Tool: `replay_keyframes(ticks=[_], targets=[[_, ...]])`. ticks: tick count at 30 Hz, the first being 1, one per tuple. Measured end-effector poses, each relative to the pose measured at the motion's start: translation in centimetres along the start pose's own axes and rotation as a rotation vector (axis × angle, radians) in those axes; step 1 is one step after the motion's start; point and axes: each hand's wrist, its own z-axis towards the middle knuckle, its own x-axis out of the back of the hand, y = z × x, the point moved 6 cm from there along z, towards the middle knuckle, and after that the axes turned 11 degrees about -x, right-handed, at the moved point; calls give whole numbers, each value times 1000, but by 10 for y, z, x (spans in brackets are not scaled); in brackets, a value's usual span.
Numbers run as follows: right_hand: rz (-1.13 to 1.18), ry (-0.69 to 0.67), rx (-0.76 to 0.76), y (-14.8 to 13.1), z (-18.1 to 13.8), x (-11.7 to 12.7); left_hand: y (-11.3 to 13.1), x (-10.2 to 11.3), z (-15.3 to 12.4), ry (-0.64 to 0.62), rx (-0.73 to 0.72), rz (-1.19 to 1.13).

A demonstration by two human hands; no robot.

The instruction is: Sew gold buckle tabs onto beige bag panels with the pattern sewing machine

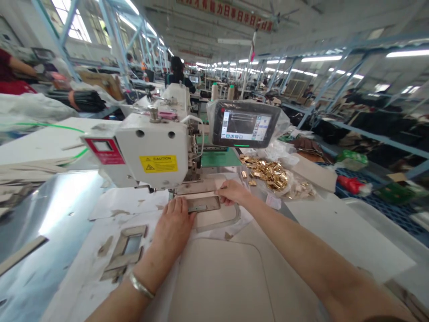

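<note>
A white sewing machine head point(150, 147) with a yellow caution label stands just beyond my hands. Under its needle side lies a beige panel point(211, 219) with rounded corners, and a rectangular frame point(203, 205) with a metal strip rests on it. My left hand point(176, 219) lies flat at the frame's left end, fingers stretched out. At the frame's right end, my right hand point(231, 192) has its thumb and fingers pinched together; what sits between them is hidden. Nearer to me lies a larger beige panel point(221, 277) with a stitched-looking edge line.
A lit control screen point(246, 125) stands behind my right hand. Gold metal pieces point(271, 174) are heaped on plastic to the right. A cardboard-like template point(125, 250) lies left of my left forearm. Thread cones point(230, 92) stand behind the screen. A person point(177, 74) sits farther back.
</note>
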Motion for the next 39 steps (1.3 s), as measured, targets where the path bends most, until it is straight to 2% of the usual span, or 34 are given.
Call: replay_keyframes(ticks=[4, 15, 24, 32, 39], targets=[[0, -8, 9, 0, 1, -1, 7, 2, 1, -23, 36, 62], [36, -36, -28, 0, 4, -3, 2, -4, -2, -34, 40, 39], [-1, -26, -31, 3, 10, -5, 6, 17, 19, -71, 201, -56], [-18, -20, -42, 1, 10, -4, 5, 4, -6, -49, 70, -23], [-57, -17, -57, -8, 0, -6, -3, 10, -2, -62, 44, -16]])
